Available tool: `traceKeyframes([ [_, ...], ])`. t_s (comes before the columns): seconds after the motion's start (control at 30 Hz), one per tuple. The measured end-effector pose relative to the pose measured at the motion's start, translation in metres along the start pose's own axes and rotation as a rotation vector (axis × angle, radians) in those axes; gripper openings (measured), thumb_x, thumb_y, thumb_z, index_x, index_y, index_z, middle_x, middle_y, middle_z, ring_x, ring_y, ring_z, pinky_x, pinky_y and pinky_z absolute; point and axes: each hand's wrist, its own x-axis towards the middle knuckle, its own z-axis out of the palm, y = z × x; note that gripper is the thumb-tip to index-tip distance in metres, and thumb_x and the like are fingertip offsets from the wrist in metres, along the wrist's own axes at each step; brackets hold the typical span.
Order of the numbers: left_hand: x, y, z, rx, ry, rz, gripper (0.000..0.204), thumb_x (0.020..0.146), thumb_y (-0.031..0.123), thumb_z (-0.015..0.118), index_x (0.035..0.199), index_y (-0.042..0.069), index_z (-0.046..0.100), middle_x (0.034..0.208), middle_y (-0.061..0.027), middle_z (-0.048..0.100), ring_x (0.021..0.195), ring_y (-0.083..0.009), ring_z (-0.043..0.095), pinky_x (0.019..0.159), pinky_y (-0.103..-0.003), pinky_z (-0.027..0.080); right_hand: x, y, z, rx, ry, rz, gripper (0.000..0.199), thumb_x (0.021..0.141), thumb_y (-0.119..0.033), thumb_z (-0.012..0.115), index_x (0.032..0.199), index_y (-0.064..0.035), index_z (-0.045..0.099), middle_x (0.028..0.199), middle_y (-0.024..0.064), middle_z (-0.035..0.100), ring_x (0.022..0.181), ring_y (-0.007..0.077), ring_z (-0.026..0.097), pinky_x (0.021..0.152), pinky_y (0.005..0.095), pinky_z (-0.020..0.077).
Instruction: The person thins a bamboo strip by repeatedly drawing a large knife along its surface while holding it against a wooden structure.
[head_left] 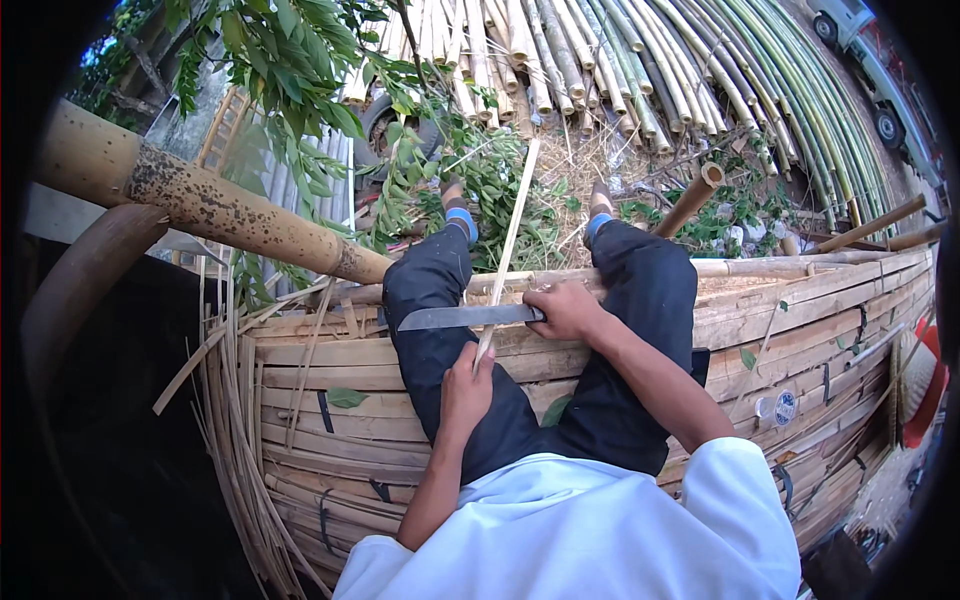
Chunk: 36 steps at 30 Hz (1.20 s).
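Note:
My right hand point(566, 310) grips the handle of a long knife point(465, 317), whose blade lies across my lap pointing left. My left hand point(467, 388) pinches the near end of a thin pale bamboo strip point(510, 240), which runs away from me between my knees. The blade crosses the strip just above my left hand. I sit on a platform of flat bamboo slats point(330, 400), my legs in dark trousers stretched forward, feet on the littered ground.
A thick spotted bamboo pole point(210, 205) slants across the upper left. Several long bamboo poles point(700, 60) lie stacked ahead, with leafy branches point(290, 70) and shavings on the ground. Loose strips point(235, 460) hang off the platform's left edge. A vehicle point(870, 60) stands at the upper right.

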Motion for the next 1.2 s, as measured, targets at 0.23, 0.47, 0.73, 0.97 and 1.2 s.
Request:
traceKeyframes([
  [0.23,-0.002,0.0,0.006,0.055,0.065,0.104,0.031,0.098,0.032,0.045,0.088,0.003,0.049,0.076,-0.0263,0.06,0.079,-0.0491,0.056,0.061,-0.056,0.042,-0.002,-0.015,0.004,-0.031,-0.064,0.085,0.028,0.07,-0.032,0.066,0.086,-0.0094,0.061,0.068,0.0156,0.065,0.065,0.0361,0.064,0.06,0.0478,0.0505],
  [0.47,-0.003,-0.001,0.003,0.071,0.069,0.113,0.026,0.098,0.029,0.046,0.09,0.004,0.051,0.074,-0.0261,0.059,0.076,-0.0484,0.057,0.06,-0.056,0.041,0.006,-0.017,0.001,-0.098,-0.125,0.257,0.029,0.067,-0.029,0.066,0.087,-0.0077,0.066,0.072,0.0192,0.066,0.069,0.036,0.066,0.064,0.0458,0.0527],
  [0.73,-0.012,-0.002,-0.005,0.04,0.084,0.065,0.029,0.098,0.03,0.046,0.087,0.003,0.05,0.068,-0.0241,0.057,0.073,-0.0473,0.057,0.056,-0.052,0.041,0.015,0.004,-0.004,-0.08,-0.055,0.407,0.028,0.071,-0.029,0.063,0.086,-0.0061,0.067,0.073,0.0193,0.066,0.072,0.0361,0.066,0.067,0.0463,0.0527],
  [0.97,-0.044,-0.023,-0.011,0.029,0.089,-0.044,0.034,0.097,0.034,0.048,0.084,0.002,0.048,0.066,-0.0245,0.055,0.071,-0.0474,0.056,0.055,-0.05,0.04,0.022,0.035,-0.031,-0.036,0.082,0.556,0.028,0.078,-0.029,0.059,0.085,-0.0039,0.068,0.076,0.0203,0.066,0.073,0.0369,0.066,0.07,0.0465,0.0526],
  [1.2,-0.031,-0.006,-0.017,0.089,0.048,0.038,0.03,0.098,0.031,0.045,0.086,0.003,0.048,0.068,-0.0246,0.057,0.072,-0.0477,0.057,0.056,-0.054,0.04,0.015,-0.003,-0.014,-0.098,-0.12,0.275,0.026,0.074,-0.029,0.061,0.085,-0.0072,0.068,0.073,0.0199,0.066,0.073,0.0368,0.066,0.07,0.0463,0.0528],
])
